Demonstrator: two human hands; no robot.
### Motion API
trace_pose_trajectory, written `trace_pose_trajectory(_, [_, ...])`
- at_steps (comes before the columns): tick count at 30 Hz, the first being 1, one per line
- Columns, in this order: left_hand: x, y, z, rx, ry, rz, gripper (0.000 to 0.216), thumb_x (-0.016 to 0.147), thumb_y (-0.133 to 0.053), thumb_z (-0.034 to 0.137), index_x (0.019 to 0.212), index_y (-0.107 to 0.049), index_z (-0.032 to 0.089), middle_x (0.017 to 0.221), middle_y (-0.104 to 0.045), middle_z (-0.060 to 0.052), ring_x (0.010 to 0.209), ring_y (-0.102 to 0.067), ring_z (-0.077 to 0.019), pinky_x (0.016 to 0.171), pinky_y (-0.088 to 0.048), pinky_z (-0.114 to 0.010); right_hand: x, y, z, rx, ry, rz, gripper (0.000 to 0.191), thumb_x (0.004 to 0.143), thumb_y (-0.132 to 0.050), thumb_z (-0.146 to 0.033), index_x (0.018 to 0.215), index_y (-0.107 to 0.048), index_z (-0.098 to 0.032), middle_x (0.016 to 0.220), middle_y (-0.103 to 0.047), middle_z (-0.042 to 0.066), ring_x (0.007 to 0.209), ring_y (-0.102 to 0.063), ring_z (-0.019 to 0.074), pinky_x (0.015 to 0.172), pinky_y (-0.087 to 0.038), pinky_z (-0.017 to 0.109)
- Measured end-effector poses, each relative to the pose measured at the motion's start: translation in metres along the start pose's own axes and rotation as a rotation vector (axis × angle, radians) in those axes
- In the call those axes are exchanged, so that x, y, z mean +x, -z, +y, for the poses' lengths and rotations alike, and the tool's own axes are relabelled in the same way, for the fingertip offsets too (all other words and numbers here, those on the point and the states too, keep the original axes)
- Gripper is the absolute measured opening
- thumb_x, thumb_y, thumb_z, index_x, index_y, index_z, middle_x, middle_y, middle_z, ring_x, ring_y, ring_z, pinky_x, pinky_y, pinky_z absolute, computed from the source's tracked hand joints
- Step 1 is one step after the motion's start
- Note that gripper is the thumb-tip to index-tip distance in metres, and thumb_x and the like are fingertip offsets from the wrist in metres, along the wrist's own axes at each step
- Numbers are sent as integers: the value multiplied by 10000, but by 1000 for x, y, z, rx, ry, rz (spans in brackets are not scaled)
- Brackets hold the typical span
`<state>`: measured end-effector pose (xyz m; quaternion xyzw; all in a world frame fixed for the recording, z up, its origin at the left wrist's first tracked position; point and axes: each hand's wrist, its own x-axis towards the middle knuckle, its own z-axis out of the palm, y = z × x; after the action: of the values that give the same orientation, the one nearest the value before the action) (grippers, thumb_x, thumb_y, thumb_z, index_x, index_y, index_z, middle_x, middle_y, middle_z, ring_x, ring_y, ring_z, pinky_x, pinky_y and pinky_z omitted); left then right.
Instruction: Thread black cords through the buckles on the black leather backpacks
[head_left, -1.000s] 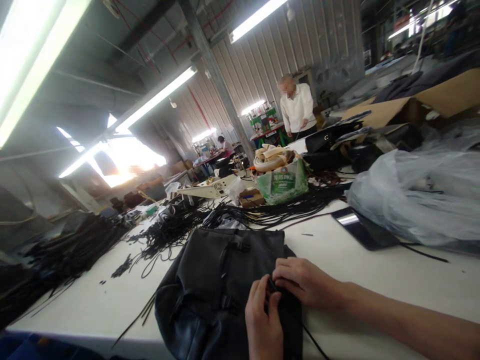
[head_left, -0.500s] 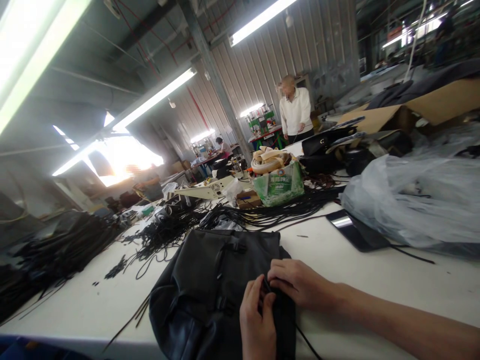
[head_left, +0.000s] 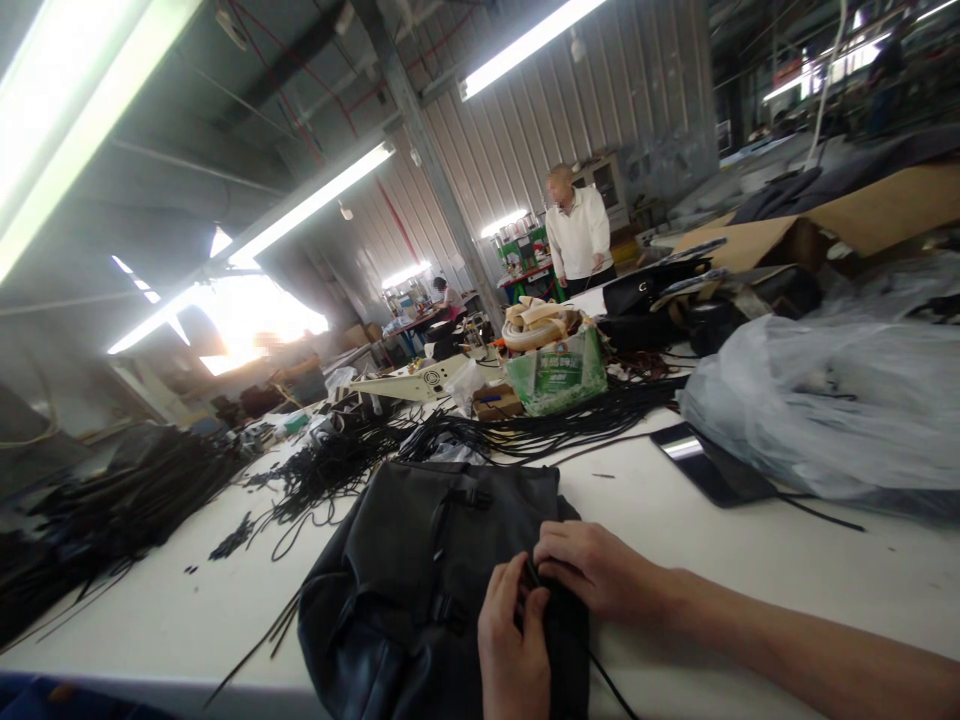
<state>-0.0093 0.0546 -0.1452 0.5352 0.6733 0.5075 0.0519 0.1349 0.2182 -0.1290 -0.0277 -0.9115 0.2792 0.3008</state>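
A black leather backpack (head_left: 420,570) lies flat on the white table (head_left: 720,560) in front of me. My left hand (head_left: 514,650) and my right hand (head_left: 592,570) meet at the bag's right edge. Both pinch a thin black cord (head_left: 611,685) there with thumb and fingers. The cord trails off toward the table's near edge. The fingertips hide the spot where the cord meets the bag.
Heaps of black cords (head_left: 480,435) lie behind the bag and a pile of black straps (head_left: 120,500) at the left. A dark phone (head_left: 709,465) and a clear plastic bag (head_left: 832,400) sit at the right. A green sack (head_left: 559,375) stands behind. A person in white (head_left: 577,235) stands far off.
My hands and the bag stay nearly as they were, fingers shifting slightly on the cord. The view has drifted a little. The person in white has turned and moved slightly left.
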Motion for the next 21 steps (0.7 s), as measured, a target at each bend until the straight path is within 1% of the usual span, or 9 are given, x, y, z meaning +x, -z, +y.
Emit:
trace_pose_trajectory(12, [2, 0, 1, -11, -27, 37, 309, 1046, -612, 234, 1280, -807, 184, 1078, -780, -120, 970, -763, -238, 890, -642, -337, 0, -1, 1, 14, 17, 10, 288, 1151, -459, -285, 1012, -687, -175, 983, -659, 72, 869, -622, 188, 768, -425, 311])
trace_pose_trajectory(21, [2, 0, 3, -12, -20, 29, 307, 1043, -606, 220, 1275, -805, 190, 1094, -784, -117, 1003, -776, -241, 923, -644, -345, -1, -4, 4, 31, 11, 17, 296, 1160, -472, -306, 1006, -688, -175, 993, -669, 67, 872, -632, 181, 779, -441, 305])
